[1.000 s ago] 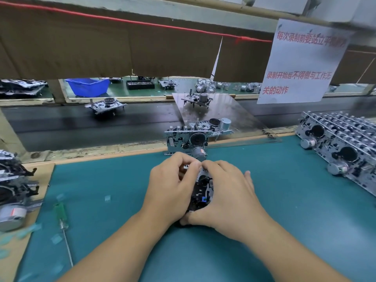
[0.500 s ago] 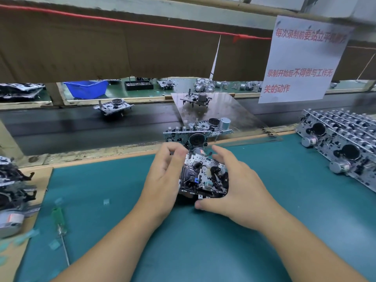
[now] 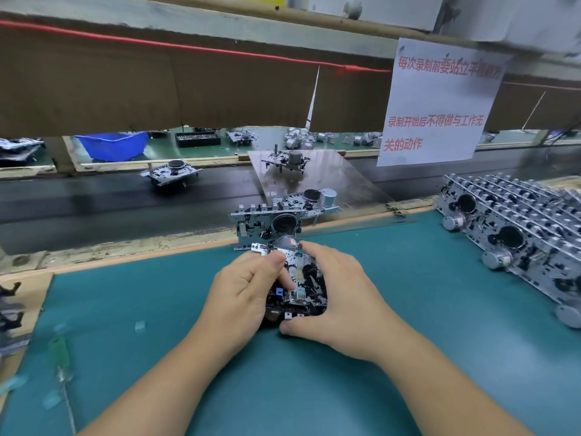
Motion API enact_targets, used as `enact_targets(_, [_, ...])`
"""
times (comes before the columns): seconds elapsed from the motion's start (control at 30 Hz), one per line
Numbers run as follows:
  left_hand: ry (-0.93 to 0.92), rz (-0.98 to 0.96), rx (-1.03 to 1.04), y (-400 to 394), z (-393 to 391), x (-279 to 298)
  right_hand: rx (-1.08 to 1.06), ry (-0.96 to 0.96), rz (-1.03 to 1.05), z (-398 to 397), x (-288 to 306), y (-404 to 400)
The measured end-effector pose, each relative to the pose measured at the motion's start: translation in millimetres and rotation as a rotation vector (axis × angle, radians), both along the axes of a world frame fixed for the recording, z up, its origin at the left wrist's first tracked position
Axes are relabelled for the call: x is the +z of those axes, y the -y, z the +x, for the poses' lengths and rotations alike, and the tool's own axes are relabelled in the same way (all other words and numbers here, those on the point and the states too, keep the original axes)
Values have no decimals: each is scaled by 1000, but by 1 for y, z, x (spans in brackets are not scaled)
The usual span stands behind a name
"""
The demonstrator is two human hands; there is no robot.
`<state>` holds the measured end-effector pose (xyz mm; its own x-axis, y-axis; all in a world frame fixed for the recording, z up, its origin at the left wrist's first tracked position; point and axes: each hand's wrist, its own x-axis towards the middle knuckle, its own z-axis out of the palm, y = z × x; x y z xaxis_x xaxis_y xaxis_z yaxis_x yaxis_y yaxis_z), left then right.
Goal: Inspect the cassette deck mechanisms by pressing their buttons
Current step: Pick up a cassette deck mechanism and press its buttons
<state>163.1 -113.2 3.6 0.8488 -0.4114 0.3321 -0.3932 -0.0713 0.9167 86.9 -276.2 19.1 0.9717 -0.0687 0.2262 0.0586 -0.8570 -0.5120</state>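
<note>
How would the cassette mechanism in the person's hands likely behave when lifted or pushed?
The cassette mechanism is probably rigid: its frame looks like stamped metal. It may be heavy for its size, given the motor can at its far end. Small exposed levers suggest it could snag, so the two-sided hold by left hand and right hand seems sensible.

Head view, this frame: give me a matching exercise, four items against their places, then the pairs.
Items:
1. blue bin
2. green-handled screwdriver
3. stacked mechanisms
4. held cassette mechanism

Places:
A. between the left hand and the right hand
B. right side of the teal mat
C. far bench beyond the conveyor
D. left part of the mat

Pairs: 1-C, 2-D, 3-B, 4-A
</note>
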Motion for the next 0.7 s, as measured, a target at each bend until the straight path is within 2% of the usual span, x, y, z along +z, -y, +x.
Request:
enact_targets(0.23, [34, -6, 25, 1, 0, -4, 0, -34, -50, 0, 0, -6])
enact_targets(0.7, [42, -34, 11, 3, 2, -8, -45, 19, -96, 3, -2, -8])
